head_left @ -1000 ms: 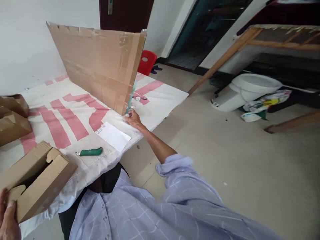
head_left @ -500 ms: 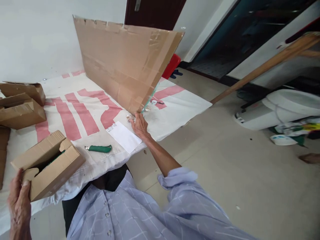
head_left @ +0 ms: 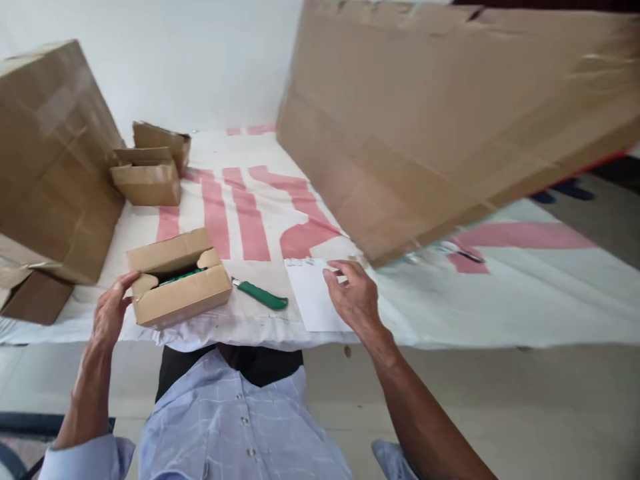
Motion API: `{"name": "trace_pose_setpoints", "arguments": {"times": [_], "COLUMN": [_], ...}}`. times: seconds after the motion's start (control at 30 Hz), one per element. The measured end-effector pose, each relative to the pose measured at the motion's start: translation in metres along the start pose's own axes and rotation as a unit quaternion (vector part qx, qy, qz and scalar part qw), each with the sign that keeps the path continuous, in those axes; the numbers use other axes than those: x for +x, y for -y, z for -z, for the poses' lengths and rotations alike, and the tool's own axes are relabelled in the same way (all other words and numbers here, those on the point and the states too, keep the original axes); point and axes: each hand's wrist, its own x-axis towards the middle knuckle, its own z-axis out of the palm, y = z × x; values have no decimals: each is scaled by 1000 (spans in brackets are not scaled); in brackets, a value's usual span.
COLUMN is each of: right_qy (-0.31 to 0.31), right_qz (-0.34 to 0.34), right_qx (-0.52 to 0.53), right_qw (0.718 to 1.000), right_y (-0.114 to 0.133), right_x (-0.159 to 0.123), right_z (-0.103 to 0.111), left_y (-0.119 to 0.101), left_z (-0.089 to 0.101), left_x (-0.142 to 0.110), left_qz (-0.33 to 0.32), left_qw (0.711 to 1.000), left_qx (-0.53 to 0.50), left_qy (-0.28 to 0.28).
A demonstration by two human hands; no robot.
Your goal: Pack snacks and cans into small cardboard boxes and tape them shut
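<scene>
My left hand (head_left: 111, 307) is at the left end of a small open cardboard box (head_left: 185, 303), fingers on its flap and thumb against its side. Green items (head_left: 184, 275) show inside the box, partly hidden by its flaps. My right hand (head_left: 356, 297) hovers over the right part of a white sheet of paper (head_left: 311, 293), thumb and fingers apart, with nothing visible between them. Between box and paper lies a green utility knife (head_left: 263, 295), its metal tip pointing left. Small clips (head_left: 299, 262) appear along the paper's top edge.
A large cardboard panel (head_left: 440, 127) stands tilted at the right, beyond my right hand. At the left are a big cardboard box (head_left: 55, 167), smaller open boxes (head_left: 153, 183) and another box (head_left: 43, 297). A white cloth with red shapes (head_left: 430, 313) covers the table.
The view has swung left. My right hand has let go of the large panel's lower corner and moved over the paper. My left hand stays at the small box.
</scene>
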Motion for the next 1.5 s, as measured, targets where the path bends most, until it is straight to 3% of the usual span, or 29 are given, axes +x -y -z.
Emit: {"name": "trace_pose_setpoints", "arguments": {"times": [0.1, 0.2, 0.33, 0.43, 0.57, 0.7, 0.83, 1.0, 1.1, 1.2, 1.33, 1.5], "right_qy": [53, 147, 255, 260, 272, 305, 382, 469, 504, 518, 504, 462], "right_qz": [112, 244, 354, 415, 477, 457, 432, 411, 418, 417, 463, 446], "right_qx": [106, 141, 132, 143, 181, 140, 49, -111, -179, -222, -171, -97], "right_qw": [987, 948, 890, 860, 816, 824, 816, 774, 734, 713, 709, 760], "right_y": [66, 138, 193, 202, 204, 217, 237, 261, 273, 275, 256, 236], "right_x": [22, 27, 17, 2, -16, -18, 4, 33, 36, 34, 34, 38], "right_z": [-6, -20, -35, -33, -27, -40, -59, -76, -90, -105, -114, -108], "left_y": [-5, -14, -15, -9, -5, -9, -13, -12, -10, -6, 0, 0], "left_z": [8, 12, 20, 23, 17, 1, -12, -15, -13, -8, -7, -15], "left_x": [1, -3, -8, -9, -9, -13, -17, -19, -24, -28, -30, -30], "left_qz": [1, -10, 2, -6, -16, -31, -23, -40, -55, -63, -58, -53], "left_qw": [999, 997, 989, 985, 990, 989, 986, 987, 989, 987, 987, 991], "left_qx": [-37, -50, -76, -79, -34, 104, 149, 144, 111, 75, 63, 49], "left_qy": [5, 54, 128, 153, 135, 104, 69, 54, 84, 125, 135, 117]}}
